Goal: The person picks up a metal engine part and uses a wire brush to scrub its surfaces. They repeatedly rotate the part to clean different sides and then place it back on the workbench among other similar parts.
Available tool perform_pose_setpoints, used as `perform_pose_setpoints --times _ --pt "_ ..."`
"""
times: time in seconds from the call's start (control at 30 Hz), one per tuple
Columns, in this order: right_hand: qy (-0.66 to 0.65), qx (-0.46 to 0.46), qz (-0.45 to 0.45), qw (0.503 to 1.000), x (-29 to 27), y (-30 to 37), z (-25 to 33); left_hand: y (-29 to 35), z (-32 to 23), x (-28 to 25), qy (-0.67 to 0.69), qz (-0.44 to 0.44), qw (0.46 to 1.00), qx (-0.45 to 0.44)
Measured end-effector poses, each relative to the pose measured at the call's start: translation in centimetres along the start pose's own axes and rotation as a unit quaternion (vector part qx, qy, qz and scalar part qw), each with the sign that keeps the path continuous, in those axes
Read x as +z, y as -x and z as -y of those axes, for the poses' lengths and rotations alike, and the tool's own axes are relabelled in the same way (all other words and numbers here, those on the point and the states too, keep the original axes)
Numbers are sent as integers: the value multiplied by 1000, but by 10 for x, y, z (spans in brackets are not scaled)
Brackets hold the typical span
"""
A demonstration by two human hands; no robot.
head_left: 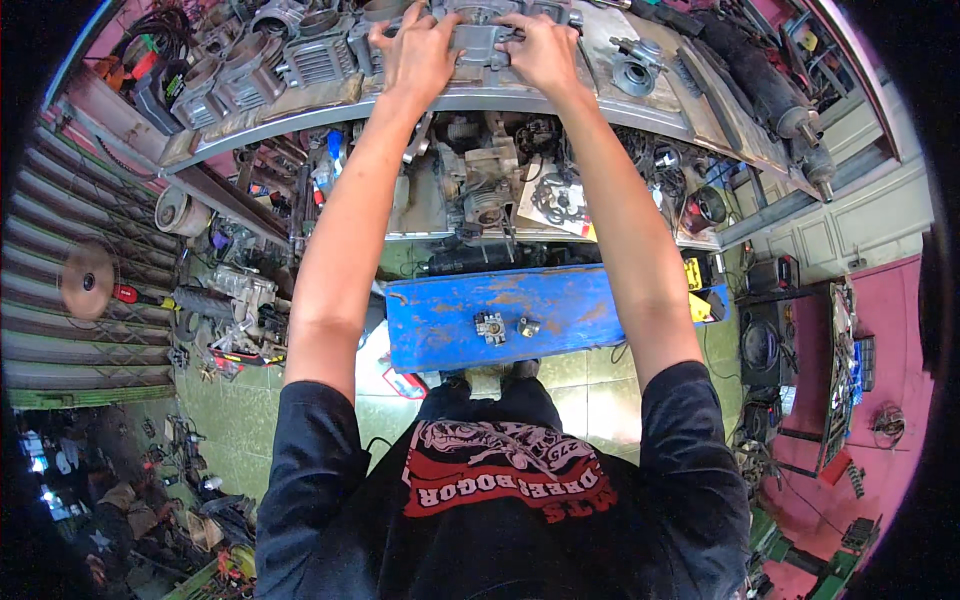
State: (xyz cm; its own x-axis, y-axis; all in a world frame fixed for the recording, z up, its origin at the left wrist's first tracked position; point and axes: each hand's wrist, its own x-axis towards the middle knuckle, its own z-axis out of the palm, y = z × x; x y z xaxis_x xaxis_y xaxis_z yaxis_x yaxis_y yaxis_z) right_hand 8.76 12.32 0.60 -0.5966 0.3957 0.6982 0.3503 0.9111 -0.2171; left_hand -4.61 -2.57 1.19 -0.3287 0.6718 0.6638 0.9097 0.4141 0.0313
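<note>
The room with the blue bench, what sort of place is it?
Probably an engine repair workshop: grey, finned metal cylinders line the upper shelf, and smaller metal parts lie on the blue bench.

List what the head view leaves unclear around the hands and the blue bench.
Head view:
Grey metal part's sides: partly covered by left hand and right hand.
Worktable's far side: cut off by upper edge.
Floor under the blue bench: hidden by it.
Squarish metal piece's details: too small.
</note>
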Motion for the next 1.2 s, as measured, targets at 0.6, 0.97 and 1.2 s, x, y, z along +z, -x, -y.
perform_pose_setpoints --times 0.6,0.97,1.2 --pt "222 -35 -92 970 -131 57 -61 -39 -160 15 180 -40 974 130" --pt "148 101 32 983 -133 77 -112 -52 -182 46 69 -14 986 151" --pt "135 121 -16 983 -128 77 -125 -45 -186 51 176 8 982 71"
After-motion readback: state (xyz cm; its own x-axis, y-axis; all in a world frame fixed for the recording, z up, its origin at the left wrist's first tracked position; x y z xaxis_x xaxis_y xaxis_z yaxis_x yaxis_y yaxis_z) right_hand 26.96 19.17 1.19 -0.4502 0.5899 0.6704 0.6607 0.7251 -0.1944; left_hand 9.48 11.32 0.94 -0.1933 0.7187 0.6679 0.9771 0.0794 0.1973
